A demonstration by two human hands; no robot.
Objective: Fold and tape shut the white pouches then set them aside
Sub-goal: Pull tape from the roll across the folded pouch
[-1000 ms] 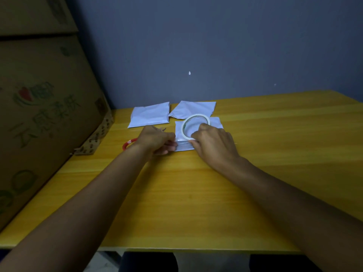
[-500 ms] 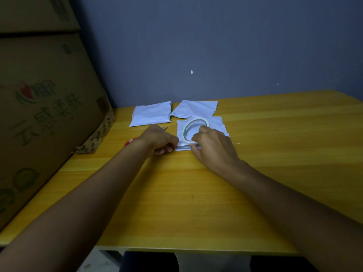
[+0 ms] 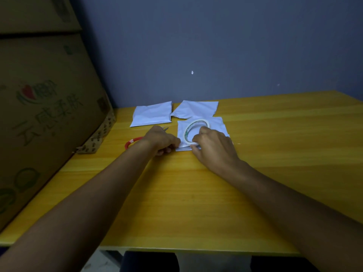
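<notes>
Three white pouches lie on the yellow table. One pouch is under my hands, with a roll of clear tape standing tilted on it. My right hand grips the roll at its near side. My left hand, fingers curled, pinches the pouch's near left edge, possibly with the tape end. Two other pouches lie behind: one at the back left, one at the back middle, partly overlapped by the near pouch.
Red-handled scissors lie on the table just behind my left wrist, mostly hidden. Large cardboard boxes stand along the left side. A dark wall closes the back.
The roll has tipped up from nearly flat to tilted on edge. Both hands stayed at the pouch's near edge, with only small shifts.
</notes>
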